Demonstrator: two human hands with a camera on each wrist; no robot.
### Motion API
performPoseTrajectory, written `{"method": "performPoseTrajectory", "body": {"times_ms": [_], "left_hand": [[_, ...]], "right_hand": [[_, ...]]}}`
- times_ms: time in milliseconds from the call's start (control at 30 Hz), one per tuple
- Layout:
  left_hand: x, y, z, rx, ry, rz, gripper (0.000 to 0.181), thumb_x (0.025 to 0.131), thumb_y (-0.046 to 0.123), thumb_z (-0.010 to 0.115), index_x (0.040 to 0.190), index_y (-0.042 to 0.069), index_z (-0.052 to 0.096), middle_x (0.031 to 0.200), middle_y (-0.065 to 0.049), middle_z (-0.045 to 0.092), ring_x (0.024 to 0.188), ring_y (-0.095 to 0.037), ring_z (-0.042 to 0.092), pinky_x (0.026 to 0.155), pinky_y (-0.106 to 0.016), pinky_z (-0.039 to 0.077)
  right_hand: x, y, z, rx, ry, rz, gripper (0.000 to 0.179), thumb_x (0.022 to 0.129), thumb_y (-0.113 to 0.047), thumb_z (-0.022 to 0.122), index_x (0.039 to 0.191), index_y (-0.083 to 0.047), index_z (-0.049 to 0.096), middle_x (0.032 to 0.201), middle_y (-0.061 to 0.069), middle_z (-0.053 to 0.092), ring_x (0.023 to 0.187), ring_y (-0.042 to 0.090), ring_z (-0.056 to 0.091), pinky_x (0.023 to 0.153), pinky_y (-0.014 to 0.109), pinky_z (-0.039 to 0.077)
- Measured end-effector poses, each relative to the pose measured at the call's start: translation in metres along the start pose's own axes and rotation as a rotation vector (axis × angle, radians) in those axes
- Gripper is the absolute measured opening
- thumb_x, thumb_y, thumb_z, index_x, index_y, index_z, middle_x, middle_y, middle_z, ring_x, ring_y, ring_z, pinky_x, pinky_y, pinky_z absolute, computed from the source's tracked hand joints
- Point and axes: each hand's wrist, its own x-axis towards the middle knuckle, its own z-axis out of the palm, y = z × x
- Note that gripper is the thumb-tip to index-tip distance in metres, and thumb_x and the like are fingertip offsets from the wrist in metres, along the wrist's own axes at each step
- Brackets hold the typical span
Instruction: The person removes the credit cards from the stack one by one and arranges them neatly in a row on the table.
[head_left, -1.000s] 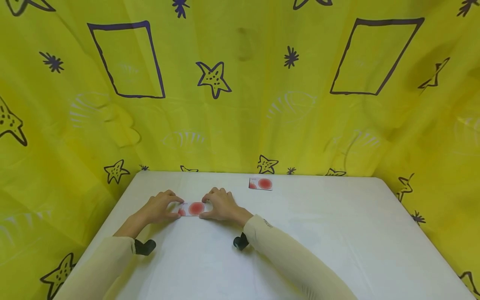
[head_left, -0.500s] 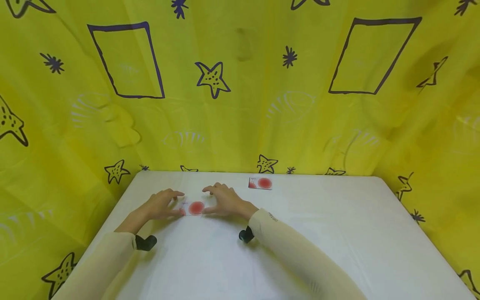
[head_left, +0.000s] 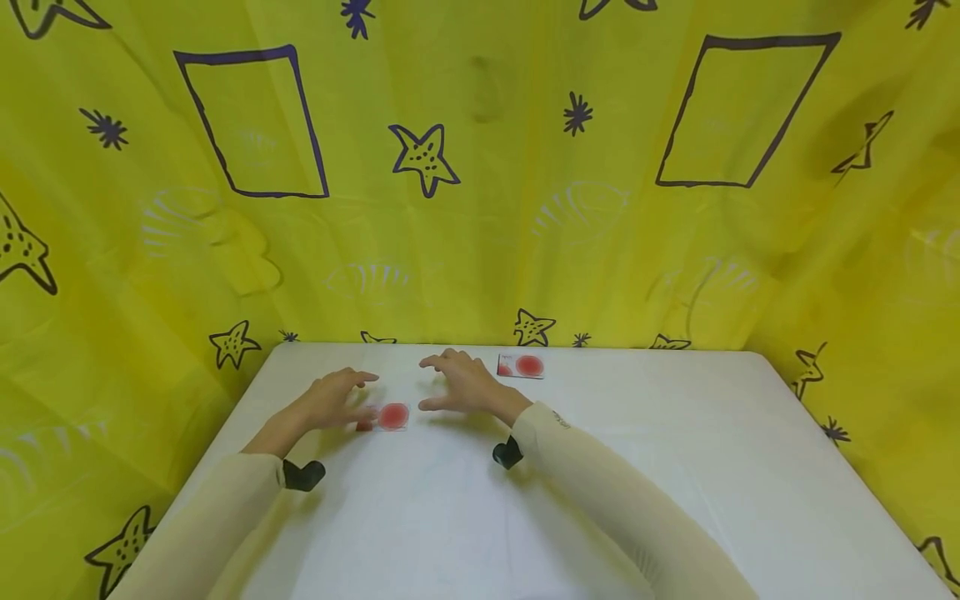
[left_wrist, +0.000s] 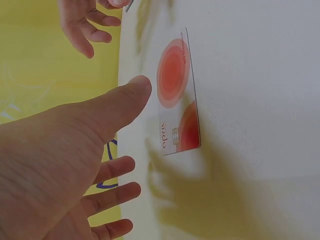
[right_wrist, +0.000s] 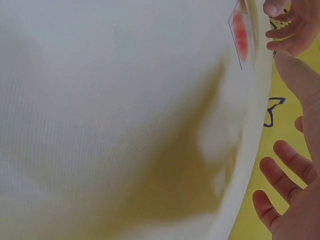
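Observation:
A white bank card (head_left: pixel 393 416) with red circles and a chip lies flat on the table, left of centre. My left hand (head_left: pixel 333 402) hovers over its left end, fingers spread and holding nothing. In the left wrist view the thumb stands above the card (left_wrist: pixel 173 75), apart from it, with a shadow falling on the tabletop. To the right of the card my right hand (head_left: pixel 467 383) is raised with loosely spread fingers, gripping nothing. A second similar card (head_left: pixel 521 366) rests near the table's back edge, just beyond the right hand.
The white table (head_left: pixel 600 483) reaches back to a yellow curtain (head_left: pixel 495 250) printed with starfish and fish. More curtain hangs along both sides. Dark wrist camera mounts (head_left: pixel 303 476) stick out below the sleeves.
Both hands have let go of the card's ends and lifted. The right hand has moved right and back, the left slightly up and right. The card stays where it was.

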Motion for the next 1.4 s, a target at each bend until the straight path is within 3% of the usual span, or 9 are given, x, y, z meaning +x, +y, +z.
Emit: {"method": "performPoseTrajectory", "body": {"times_ms": [200,400,567,933,1167,1400], "left_hand": [[0.008,0.003,0.003,-0.009,0.018,0.010,0.067,0.090,0.036,0.079,0.142,0.001,0.057,0.122,-0.021,0.064,0.114,-0.041,0.059,0.098,-0.068,0.041],[0.017,0.008,0.009,-0.032,0.035,0.000,0.069,0.090,0.040,0.078,0.143,0.002,0.057,0.127,-0.022,0.062,0.119,-0.041,0.057,0.102,-0.067,0.038],[0.028,0.013,0.014,-0.016,0.061,0.046,0.068,0.091,0.039,0.078,0.143,0.002,0.057,0.128,-0.022,0.061,0.118,-0.040,0.057,0.099,-0.066,0.040],[0.054,0.036,0.028,-0.055,0.121,0.046,0.070,0.089,0.042,0.079,0.145,0.005,0.057,0.139,-0.024,0.053,0.128,-0.043,0.050,0.105,-0.066,0.036],[0.071,0.049,0.035,-0.068,0.164,0.095,0.072,0.089,0.044,0.079,0.145,0.006,0.057,0.135,-0.021,0.057,0.125,-0.039,0.053,0.100,-0.062,0.040],[0.089,0.064,0.041,-0.075,0.126,0.079,0.072,0.090,0.046,0.078,0.148,0.009,0.055,0.142,-0.019,0.055,0.133,-0.038,0.049,0.107,-0.065,0.035]], "right_hand": [[-0.005,0.015,-0.003,-0.001,0.018,0.013,0.072,0.087,-0.049,0.079,0.146,-0.016,0.056,0.132,0.012,0.059,0.117,0.026,0.053,0.091,0.044,0.042],[-0.011,0.030,-0.008,-0.028,0.026,0.051,0.073,0.086,-0.051,0.080,0.147,-0.017,0.056,0.139,0.011,0.057,0.124,0.029,0.052,0.102,0.054,0.041],[-0.019,0.043,-0.015,-0.026,0.045,0.071,0.071,0.087,-0.048,0.080,0.146,-0.016,0.057,0.141,0.012,0.056,0.127,0.031,0.052,0.106,0.058,0.037],[-0.034,0.065,-0.034,-0.012,0.070,0.110,0.071,0.087,-0.048,0.079,0.146,-0.014,0.057,0.144,0.014,0.055,0.130,0.035,0.049,0.107,0.059,0.039],[-0.045,0.083,-0.043,-0.040,0.104,0.116,0.070,0.087,-0.045,0.081,0.144,-0.011,0.059,0.139,0.016,0.057,0.125,0.035,0.051,0.106,0.057,0.040],[-0.056,0.102,-0.050,-0.005,0.131,0.150,0.067,0.086,-0.040,0.082,0.143,-0.012,0.060,0.147,0.017,0.052,0.134,0.038,0.046,0.108,0.061,0.040]]}}
